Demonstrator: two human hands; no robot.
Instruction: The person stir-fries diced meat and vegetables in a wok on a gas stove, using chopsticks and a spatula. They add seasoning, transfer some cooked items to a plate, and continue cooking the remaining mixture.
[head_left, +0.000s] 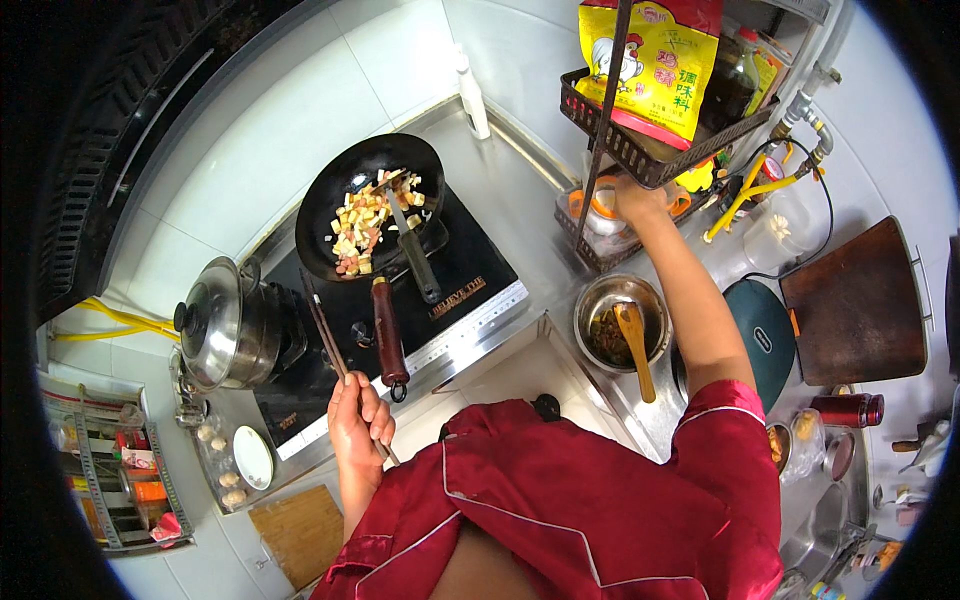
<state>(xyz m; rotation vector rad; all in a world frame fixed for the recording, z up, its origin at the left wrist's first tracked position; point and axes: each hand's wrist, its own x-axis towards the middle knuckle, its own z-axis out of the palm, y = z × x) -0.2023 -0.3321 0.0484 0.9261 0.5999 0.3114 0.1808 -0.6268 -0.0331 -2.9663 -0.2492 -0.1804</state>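
My left hand (360, 412) is closed around a pair of dark chopsticks (328, 330), whose tips point toward the wok (315, 225). Diced food in pale and pink pieces (360, 225) lies in the wok, with a dark-handled spatula (416, 255) resting in it and over its rim. My right hand (637, 201) reaches into the lower basket of a dark rack, at containers with orange rims (600, 202); its fingers are mostly hidden, so its grip cannot be told. Below that arm stands a steel bowl (589, 341) of dark food with a wooden spatula (636, 345) in it.
A lidded steel pot (225, 330) stands left of the wok on the black cooktop (480, 262). The upper rack basket (652, 161) holds a yellow seasoning bag (652, 67) close above my right hand. Yellow pipes (742, 195), a green appliance (757, 330) and a dark board (855, 307) are at right.
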